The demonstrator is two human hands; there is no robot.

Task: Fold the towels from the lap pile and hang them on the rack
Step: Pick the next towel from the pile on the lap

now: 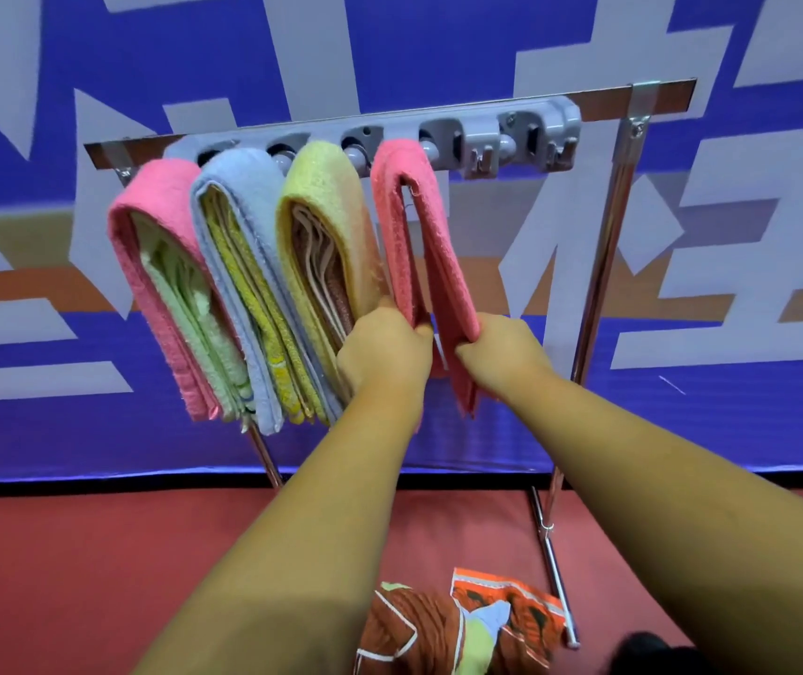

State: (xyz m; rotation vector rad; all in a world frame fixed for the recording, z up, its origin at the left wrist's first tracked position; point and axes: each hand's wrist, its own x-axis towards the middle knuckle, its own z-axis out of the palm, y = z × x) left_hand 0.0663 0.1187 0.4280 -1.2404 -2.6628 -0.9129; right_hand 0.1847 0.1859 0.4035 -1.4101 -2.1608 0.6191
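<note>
While the coral-pink towel draped the rack at 12 o'clock, your left hand and right hand each pinched one hanging flap, probably to level them; the lap pile lay at 6 o'clock.

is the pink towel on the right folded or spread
Folded: the right pink towel hangs doubled over the rack, the left hand and right hand each gripping one half.

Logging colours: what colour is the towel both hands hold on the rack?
The towel is pink, clearest in the head view.
</note>
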